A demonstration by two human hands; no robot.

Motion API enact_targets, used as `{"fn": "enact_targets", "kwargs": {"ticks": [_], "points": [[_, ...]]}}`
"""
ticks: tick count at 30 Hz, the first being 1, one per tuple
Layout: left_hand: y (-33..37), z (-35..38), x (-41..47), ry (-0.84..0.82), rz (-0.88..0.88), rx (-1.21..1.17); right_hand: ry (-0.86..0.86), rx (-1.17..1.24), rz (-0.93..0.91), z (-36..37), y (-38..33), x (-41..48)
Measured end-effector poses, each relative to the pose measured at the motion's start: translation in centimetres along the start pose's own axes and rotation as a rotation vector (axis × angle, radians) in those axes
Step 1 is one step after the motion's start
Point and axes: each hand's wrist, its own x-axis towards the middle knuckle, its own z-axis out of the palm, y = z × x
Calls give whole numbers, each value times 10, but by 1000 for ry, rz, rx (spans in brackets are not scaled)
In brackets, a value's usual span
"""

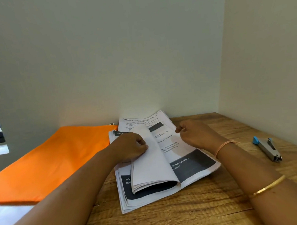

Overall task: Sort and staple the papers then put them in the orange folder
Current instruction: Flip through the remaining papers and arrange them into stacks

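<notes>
A stack of papers [191,163] is seen lying in the middle of the wooden surface [186,213], its far end close to the wall. A bundle of turned sheets [153,166] is folded over to the left, and it is held by the left hand [132,146], whose fingers are curled at its edge. The right hand [196,133] is held over the exposed page with its fingers curled; whether a sheet is pinched between thumb and forefinger cannot be told.

The orange folder [59,159] is laid flat at the left, just beside the stack and apparently touching its far left corner. The stapler [268,148] is lying well apart at the right, untouched.

The sorting step is judged to be in hand: pages are being leafed through, and nothing is yet stapled or filed. For the next move, a set of sheets would need to be separated from the stack and squared at the edges. Only then would the stapler have to be reached for at the right.
</notes>
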Motion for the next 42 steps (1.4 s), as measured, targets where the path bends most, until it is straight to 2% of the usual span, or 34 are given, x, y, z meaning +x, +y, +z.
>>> {"fn": "enact_targets", "kwargs": {"ticks": [16,18,22,26,29,31,33,38,42], "points": [[0,1,-1,7,-3,6,41,-62,-86,-1,-3,-1],[0,2,0,28,15,44,55,68,-89,-1,-7,-2],[6,6,1,-1,87,11,13,657,19,-1,-13,-3],[13,6,-2,-17,154,-18,-64,883,79,-3,-14,-5],[11,5,-2,10,217,-60,-199,1062,48,-3,-12,-7],[6,6,1,18,230,-85,-320,1110,-14,-1,-14,-9],[4,5,3,26,170,-146,-417,1116,-60,2,-19,-11],[8,0,-1,6,-109,-669,-499,1017,-102,8,-24,-12],[0,3,2,28,-23,-399,-445,1001,-93,7,-22,-11]]}}
